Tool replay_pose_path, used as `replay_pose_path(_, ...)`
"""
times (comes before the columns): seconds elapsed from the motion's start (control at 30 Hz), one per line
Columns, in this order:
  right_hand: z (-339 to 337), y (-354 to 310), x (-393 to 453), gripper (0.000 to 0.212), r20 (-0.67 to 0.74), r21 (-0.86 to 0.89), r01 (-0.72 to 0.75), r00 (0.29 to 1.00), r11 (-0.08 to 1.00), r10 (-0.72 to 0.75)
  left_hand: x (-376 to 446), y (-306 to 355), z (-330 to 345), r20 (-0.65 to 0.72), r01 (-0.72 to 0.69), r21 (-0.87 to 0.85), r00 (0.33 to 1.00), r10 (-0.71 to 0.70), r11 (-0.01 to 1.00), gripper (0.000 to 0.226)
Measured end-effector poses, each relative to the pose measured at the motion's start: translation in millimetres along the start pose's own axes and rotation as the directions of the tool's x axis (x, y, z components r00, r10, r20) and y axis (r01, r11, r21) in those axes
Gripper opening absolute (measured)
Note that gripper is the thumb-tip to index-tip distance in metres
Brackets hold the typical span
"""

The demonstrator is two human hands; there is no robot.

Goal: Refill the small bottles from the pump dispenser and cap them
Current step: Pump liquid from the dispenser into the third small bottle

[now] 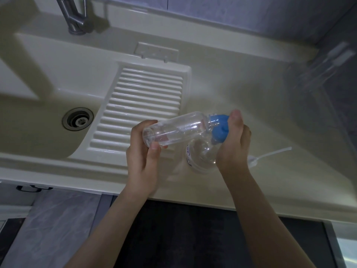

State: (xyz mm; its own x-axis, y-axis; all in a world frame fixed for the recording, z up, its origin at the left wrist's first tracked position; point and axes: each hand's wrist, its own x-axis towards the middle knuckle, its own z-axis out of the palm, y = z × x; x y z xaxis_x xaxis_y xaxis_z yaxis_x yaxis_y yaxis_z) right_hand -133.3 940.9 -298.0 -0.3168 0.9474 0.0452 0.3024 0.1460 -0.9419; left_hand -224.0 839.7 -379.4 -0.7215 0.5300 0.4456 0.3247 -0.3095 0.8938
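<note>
Hands: L (144, 151) grips clear bottle (173, 129), R (234, 146) grips blue cap (220, 129); pump tube (270, 154) beside, sink (48, 89) left.

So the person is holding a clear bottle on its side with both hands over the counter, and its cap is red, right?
Not quite. The head view shows the clear bottle tilted on its side, with the left hand on its base and the right hand at its cap, but that cap is blue, not red.
</note>
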Motion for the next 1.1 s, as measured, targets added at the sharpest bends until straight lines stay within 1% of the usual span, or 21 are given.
replay_pose_path(0.03,-0.9,0.4,0.5,0.071,0.013,-0.007,-0.005,1.000,1.000,0.005,-0.4,0.2,0.0,-0.001,0.007,-0.004,1.000,-0.007,1.000,0.042)
replay_pose_path(0.13,-2.9,1.2,2.5,0.046,0.022,-0.025,0.011,1.000,1.000,-0.010,-0.1,-0.4,-0.5,-0.015,0.028,0.002,0.999,-0.028,1.000,0.048)
replay_pose_path(0.17,-3.0,2.0,3.0,0.043,0.022,-0.032,0.011,1.000,0.999,-0.011,0.1,-0.5,-0.6,-0.017,0.029,0.009,0.999,-0.028,1.000,0.050)
replay_pose_path(0.3,-1.1,3.9,2.4,0.041,0.008,-0.039,0.005,1.000,0.999,-0.005,-0.2,-1.4,-1.6,-0.017,0.023,0.023,1.000,-0.023,0.999,0.052)
replay_pose_path(0.37,0.1,5.9,2.7,0.051,-0.002,-0.019,0.019,1.000,1.000,-0.019,-0.7,-1.3,-1.6,-0.012,0.028,0.013,1.000,-0.028,1.000,0.051)
replay_pose_path(0.47,0.7,6.6,1.5,0.084,0.002,-0.003,0.041,0.999,0.999,-0.041,-1.2,-0.5,-1.1,0.006,0.024,0.006,1.000,-0.024,1.000,0.051)
replay_pose_path(0.5,0.8,6.0,1.3,0.090,0.003,-0.003,0.045,0.999,0.999,-0.045,-1.3,-0.5,-1.2,0.010,0.023,0.007,1.000,-0.023,1.000,0.052)
replay_pose_path(0.63,-0.8,3.7,1.5,0.094,0.027,-0.030,0.044,0.999,0.999,-0.043,-1.4,-1.8,-1.3,0.012,0.021,0.010,1.000,-0.021,1.000,0.047)
replay_pose_path(0.7,-0.7,3.6,1.5,0.090,0.020,-0.036,0.033,0.999,0.999,-0.032,-1.1,-1.7,-1.1,0.005,0.023,0.017,1.000,-0.023,1.000,0.046)
replay_pose_path(0.8,-0.1,4.4,1.8,0.084,-0.013,0.015,-0.007,1.000,1.000,0.008,-1.2,-1.3,-1.0,0.002,0.020,0.021,1.000,-0.020,1.000,0.046)
replay_pose_path(0.83,-0.5,5.2,2.1,0.079,-0.011,0.026,-0.015,1.000,1.000,0.015,-1.3,-1.2,-1.0,0.000,0.020,0.024,1.000,-0.020,1.000,0.047)
replay_pose_path(0.93,-1.3,7.9,4.6,0.051,0.015,-0.010,0.010,1.000,1.000,-0.010,-1.2,-0.6,-1.0,-0.015,0.034,0.038,0.999,-0.033,0.999,0.052)
replay_pose_path(0.97,-1.6,9.3,6.0,0.046,0.017,-0.016,0.021,1.000,1.000,-0.021,-1.4,-0.5,-1.0,-0.019,0.037,0.041,0.999,-0.036,0.998,0.054)
replay_pose_path(1.1,-0.4,13.0,8.2,0.045,0.024,-0.012,0.037,0.999,0.999,-0.037,-1.8,-0.5,-1.8,-0.028,0.033,0.053,0.999,-0.032,0.998,0.057)
